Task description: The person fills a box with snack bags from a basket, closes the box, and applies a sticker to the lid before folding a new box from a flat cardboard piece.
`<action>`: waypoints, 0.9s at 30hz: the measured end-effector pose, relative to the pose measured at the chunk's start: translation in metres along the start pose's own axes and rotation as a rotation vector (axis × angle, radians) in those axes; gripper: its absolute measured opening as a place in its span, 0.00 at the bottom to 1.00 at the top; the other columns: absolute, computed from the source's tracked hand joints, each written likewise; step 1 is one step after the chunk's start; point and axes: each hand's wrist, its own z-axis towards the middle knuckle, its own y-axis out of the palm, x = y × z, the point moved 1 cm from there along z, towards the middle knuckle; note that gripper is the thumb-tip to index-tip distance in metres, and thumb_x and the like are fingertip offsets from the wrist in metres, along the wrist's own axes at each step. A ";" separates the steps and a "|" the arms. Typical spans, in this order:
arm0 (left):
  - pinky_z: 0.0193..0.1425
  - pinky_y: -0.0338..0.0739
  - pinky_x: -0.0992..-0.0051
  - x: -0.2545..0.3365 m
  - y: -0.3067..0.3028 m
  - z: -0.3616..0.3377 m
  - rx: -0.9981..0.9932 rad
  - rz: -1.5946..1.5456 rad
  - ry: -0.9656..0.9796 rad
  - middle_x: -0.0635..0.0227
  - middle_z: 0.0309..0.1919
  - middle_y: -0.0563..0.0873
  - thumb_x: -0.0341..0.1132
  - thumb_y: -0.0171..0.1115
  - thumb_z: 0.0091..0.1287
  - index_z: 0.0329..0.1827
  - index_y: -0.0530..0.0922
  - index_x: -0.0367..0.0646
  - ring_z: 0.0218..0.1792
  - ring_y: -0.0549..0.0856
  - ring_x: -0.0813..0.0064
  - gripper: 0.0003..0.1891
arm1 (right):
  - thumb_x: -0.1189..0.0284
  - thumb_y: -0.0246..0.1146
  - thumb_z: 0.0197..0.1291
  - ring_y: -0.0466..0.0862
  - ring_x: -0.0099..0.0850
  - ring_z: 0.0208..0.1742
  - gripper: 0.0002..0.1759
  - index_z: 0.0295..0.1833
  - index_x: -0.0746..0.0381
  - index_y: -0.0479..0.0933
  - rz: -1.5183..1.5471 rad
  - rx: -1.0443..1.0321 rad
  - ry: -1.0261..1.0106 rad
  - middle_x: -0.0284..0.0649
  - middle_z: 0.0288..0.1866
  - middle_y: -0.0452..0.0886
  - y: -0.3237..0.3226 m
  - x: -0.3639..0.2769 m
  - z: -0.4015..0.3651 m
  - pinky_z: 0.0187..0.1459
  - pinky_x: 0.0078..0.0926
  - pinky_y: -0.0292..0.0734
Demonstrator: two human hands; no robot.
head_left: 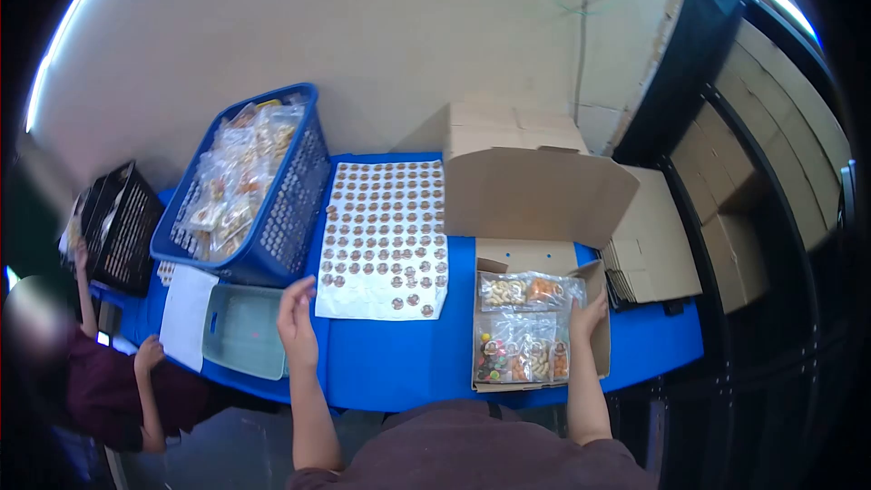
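An open cardboard box (603, 345) stands on the blue table, its lid raised at the back. Clear bags of snacks lie in it: one bag (526, 292) across the back and others (522, 349) in front. My right hand (588, 316) is inside the box's right side, touching the end of the back bag; its fingertips are partly hidden. My left hand (299, 318) is raised over the table between a grey-green tray (243, 331) and a sheet of round stickers (386, 236), fingers apart, holding nothing.
A blue basket (290, 209) full of snack bags stands at the left, with a black crate (132, 240) beyond it. A co-worker (118, 381) is at the far left. Flat cardboard (658, 245) is stacked at the right, near shelves with boxes (730, 254).
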 end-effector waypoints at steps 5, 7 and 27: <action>0.63 0.68 0.70 0.012 -0.060 0.072 0.338 0.322 0.341 0.59 0.51 0.81 0.27 0.51 0.70 0.45 0.80 0.37 0.56 0.78 0.66 0.09 | 0.81 0.66 0.48 0.65 0.53 0.63 0.38 0.68 0.59 0.63 -0.076 -0.046 -0.119 0.55 0.63 0.65 -0.033 -0.028 -0.007 0.64 0.45 0.61; 0.64 0.68 0.70 -0.005 -0.096 0.118 0.410 0.462 0.358 0.59 0.53 0.81 0.26 0.51 0.69 0.45 0.82 0.40 0.58 0.78 0.63 0.10 | 0.85 0.61 0.50 0.63 0.54 0.63 0.37 0.68 0.54 0.66 -0.155 -0.036 -0.118 0.56 0.68 0.58 -0.033 -0.019 -0.003 0.64 0.46 0.60; 0.53 0.74 0.75 -0.070 -0.133 0.226 -0.293 1.093 -0.271 0.56 0.41 0.86 0.27 0.56 0.64 0.48 0.83 0.40 0.44 0.84 0.68 0.12 | 0.87 0.57 0.49 0.61 0.51 0.64 0.35 0.65 0.53 0.69 -0.057 0.075 -0.044 0.51 0.72 0.50 -0.060 -0.024 -0.014 0.65 0.46 0.59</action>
